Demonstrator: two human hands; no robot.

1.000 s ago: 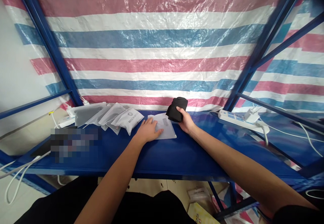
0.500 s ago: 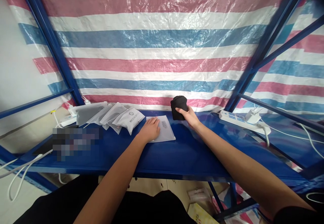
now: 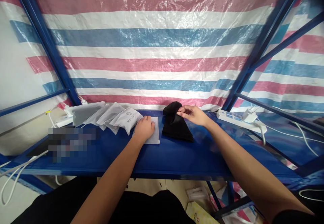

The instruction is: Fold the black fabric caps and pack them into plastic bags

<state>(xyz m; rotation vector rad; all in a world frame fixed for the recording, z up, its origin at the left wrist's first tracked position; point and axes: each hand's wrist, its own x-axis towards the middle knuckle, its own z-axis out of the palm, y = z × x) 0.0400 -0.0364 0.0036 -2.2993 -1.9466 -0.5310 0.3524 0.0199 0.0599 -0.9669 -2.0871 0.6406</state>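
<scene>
A black cloth item [image 3: 177, 128] lies partly unfolded on the blue shelf, its upper part raised and bunched. My right hand [image 3: 191, 113] pinches its upper right edge between thumb and fingers. Left of the cloth, a flat frosted zip bag [image 3: 155, 134] rests on the shelf. My left hand [image 3: 145, 128] lies on that bag with its fingers curled, covering much of it. Just beyond my left hand is a filled bag with dark lettering [image 3: 128, 118].
More frosted bags [image 3: 87, 112] lean in a row at the back left. White power strips with plugs stand at the left and on the right [image 3: 240, 121]. Blue uprights [image 3: 263, 38] frame the blue shelf [image 3: 177, 165]. A blurred patch covers the left part.
The folded black cloth has come down onto the shelf and opened out, with my right hand still on it. My left hand and the flat bag have shifted left, away from the cloth.
</scene>
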